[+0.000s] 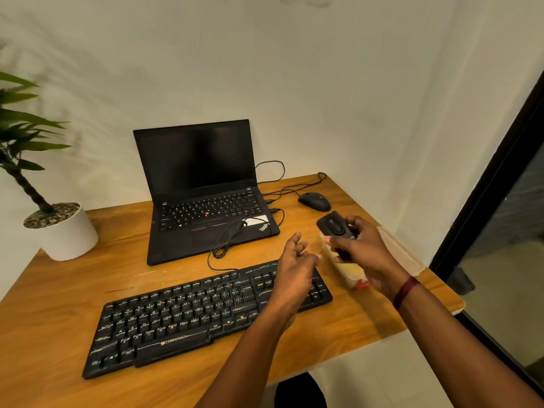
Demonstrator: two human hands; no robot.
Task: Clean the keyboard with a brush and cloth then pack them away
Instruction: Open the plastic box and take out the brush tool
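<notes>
Plastic is likely making the black oblong brush tool (334,228) light, stiff and a little slick, so gripping its lower body is seeming wisest. Right hand (365,248) is holding it raised at two o'clock from the black corded keyboard (182,316), fingers curling round it. Left hand (294,269) is hovering over the keyboard's right end, fingers loosely spread, holding nothing.

Left hand (294,269) hovers with fingers (296,241) loosely spread; right hand (365,248) grips the brush (331,226).
</notes>
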